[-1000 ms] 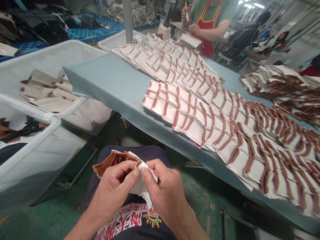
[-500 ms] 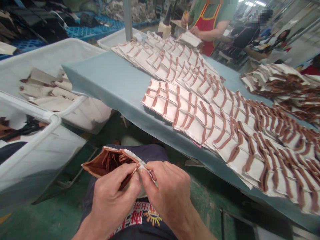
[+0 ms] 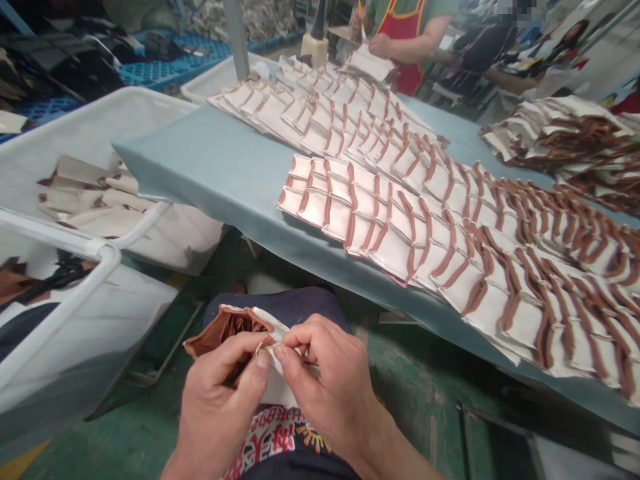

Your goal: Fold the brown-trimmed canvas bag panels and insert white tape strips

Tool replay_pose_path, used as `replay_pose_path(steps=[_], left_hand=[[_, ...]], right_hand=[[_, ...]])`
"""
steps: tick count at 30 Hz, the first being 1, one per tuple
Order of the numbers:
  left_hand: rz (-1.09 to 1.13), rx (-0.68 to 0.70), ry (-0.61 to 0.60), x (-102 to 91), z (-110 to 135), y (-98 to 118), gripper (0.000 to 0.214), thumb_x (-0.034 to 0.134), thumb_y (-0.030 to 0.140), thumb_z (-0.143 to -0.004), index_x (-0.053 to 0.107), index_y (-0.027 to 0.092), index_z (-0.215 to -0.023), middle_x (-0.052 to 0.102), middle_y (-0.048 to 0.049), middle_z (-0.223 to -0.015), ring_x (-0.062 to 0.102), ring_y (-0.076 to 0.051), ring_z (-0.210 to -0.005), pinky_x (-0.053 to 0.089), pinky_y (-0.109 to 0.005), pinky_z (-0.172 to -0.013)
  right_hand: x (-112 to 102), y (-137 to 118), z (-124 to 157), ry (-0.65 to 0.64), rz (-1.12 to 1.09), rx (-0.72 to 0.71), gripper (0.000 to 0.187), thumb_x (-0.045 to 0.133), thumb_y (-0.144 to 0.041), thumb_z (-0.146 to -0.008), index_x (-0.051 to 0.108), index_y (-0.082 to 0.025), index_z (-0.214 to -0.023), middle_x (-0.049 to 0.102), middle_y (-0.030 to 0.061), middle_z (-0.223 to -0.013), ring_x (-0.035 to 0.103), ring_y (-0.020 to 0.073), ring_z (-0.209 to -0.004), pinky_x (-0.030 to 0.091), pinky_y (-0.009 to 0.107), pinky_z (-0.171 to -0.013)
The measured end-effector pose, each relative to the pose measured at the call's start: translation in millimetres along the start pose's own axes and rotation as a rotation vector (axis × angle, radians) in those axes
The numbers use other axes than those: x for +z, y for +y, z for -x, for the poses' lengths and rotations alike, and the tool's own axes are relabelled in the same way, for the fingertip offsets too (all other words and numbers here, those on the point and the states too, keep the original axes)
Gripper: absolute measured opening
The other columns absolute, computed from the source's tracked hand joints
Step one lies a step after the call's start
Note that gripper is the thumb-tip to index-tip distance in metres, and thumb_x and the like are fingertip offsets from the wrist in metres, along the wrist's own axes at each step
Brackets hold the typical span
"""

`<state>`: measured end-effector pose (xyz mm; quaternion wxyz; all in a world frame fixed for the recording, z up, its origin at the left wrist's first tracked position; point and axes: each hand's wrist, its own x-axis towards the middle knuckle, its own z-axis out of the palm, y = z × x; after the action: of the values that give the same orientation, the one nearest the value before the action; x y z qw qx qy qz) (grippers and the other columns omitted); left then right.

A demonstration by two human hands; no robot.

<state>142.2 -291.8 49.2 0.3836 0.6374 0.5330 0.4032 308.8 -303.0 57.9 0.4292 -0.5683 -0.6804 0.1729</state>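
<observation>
Over my lap, my left hand [image 3: 220,393] and my right hand [image 3: 327,380] both pinch a small stack of brown and white leather pieces [image 3: 227,328]. Thumbs and forefingers meet at the stack's white top edge. The brown undersides fan out to the left. Just beyond my knees runs a grey-blue table [image 3: 215,167]. Rows of overlapping white pieces with brown edging [image 3: 400,227] cover its right part.
White plastic bins [image 3: 95,267] with more cut pieces stand at the left. Loose heaps of pieces [image 3: 560,133] lie at the far right of the table. A person in a red apron [image 3: 407,40] works at the table's far end. The floor below is green.
The view has shifted slightly down and right. My hands have kept pinching the stack, and the brown fan at the left has closed up a little.
</observation>
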Motion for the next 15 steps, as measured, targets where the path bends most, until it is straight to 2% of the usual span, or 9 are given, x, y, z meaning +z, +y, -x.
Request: replay_pose_path(steps=[3,7,15], left_hand=[[0.026,-0.05,-0.057,-3.3,1,-5,0.02,0.069,0.031,-0.096,0.087,0.025,-0.094,0.083,0.0017,-0.076,0.077,-0.016,-0.063,0.058,-0.016,-0.055],[0.019,-0.084,-0.085,-5.3,3,-10,0.02,0.07,0.033,-0.097,0.089,0.028,-0.101,0.081,0.0014,-0.076,0.077,-0.017,-0.065,0.058,-0.017,-0.055],[0.027,-0.149,-0.098,2.2,1,-11,0.022,0.071,0.038,-0.096,0.089,0.03,-0.105,0.076,0.0013,-0.074,0.073,-0.017,-0.064,0.052,-0.019,-0.052]], right_hand=[[1,0,2,0.025,-0.002,-0.005,0.023,0.062,-0.021,-0.104,0.067,-0.018,-0.081,0.067,-0.0016,-0.069,0.06,0.0115,-0.061,0.04,0.025,-0.061],[-1,1,2,0.036,-0.043,0.022,0.021,0.062,-0.017,-0.1,0.067,-0.018,-0.08,0.064,-0.0028,-0.066,0.055,0.0105,-0.056,0.038,0.025,-0.058],[-3,3,-1,0.024,-0.141,0.211,0.014,0.064,-0.015,-0.087,0.065,-0.02,-0.074,0.062,-0.0049,-0.063,0.054,0.0092,-0.055,0.038,0.022,-0.057]])
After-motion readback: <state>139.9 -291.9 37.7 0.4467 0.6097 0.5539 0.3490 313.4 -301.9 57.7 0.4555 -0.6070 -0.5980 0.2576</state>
